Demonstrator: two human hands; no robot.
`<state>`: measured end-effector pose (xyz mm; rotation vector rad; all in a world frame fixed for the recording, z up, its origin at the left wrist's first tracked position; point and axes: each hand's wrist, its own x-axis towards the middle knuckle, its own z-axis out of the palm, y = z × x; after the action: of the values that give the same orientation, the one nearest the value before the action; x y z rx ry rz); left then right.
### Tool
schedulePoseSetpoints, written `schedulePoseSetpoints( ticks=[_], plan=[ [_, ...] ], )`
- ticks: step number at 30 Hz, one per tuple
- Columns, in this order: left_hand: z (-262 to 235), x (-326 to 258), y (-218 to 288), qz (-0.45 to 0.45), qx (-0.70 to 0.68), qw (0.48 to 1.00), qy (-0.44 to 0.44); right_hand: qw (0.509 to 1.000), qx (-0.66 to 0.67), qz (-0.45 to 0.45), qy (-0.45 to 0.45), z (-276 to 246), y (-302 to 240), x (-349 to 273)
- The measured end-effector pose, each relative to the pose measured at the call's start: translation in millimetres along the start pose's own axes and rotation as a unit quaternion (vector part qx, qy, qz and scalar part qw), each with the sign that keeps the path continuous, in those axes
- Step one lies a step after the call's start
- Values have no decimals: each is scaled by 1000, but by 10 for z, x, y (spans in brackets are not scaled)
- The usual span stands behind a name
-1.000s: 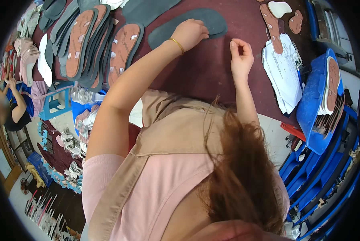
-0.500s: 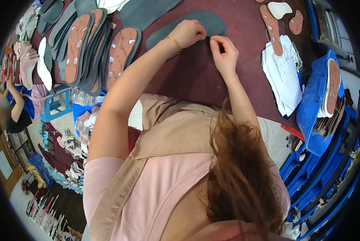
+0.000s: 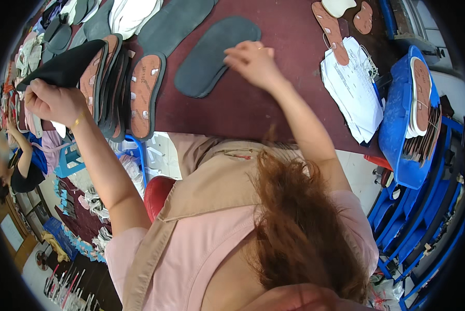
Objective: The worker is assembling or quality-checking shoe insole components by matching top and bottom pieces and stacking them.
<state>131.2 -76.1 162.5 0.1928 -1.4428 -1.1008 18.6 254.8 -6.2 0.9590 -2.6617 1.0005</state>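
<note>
My left hand [image 3: 56,102] is out at the far left, its fingers closed on the lower edge of a limp black sheet piece [image 3: 69,65] that tapers to a point. The piece hangs over the stacked insoles and partly hides them. On the table lies a dark grey insole [image 3: 204,62], flat and angled. My right hand [image 3: 255,62] is over its right edge with fingers loosely stretched and apart, holding nothing; whether the fingertips touch the insole I cannot tell.
A row of stacked grey insoles with brown boards [image 3: 144,90] stands left. Papers [image 3: 349,88] lie on the maroon table [image 3: 274,111] at right, beside a blue bin [image 3: 398,124] holding bundled boards. Another person [image 3: 22,160] is at the far left.
My hands have parted from their pinch at the insole's edge. The left hand has swung far left with the black sheet piece; the right hand has opened and stayed near the insole. The view has shifted.
</note>
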Motion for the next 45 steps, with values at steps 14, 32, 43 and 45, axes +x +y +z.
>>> schedulePoseSetpoints(
  ticks=[14,32,43,45],
  plan=[
    [1015,-2826,365,-36,60,795,-602,943,89,193,255,-1524,1585,478],
    [-158,-2463,425,-277,52,826,-489,680,563,453,125,-581,89,-811],
    [-119,-2569,205,-155,209,822,-507,882,292,360,85,-633,400,-738],
    [-123,-2571,194,-148,205,824,-507,893,260,358,82,-628,406,-747]
  ],
)
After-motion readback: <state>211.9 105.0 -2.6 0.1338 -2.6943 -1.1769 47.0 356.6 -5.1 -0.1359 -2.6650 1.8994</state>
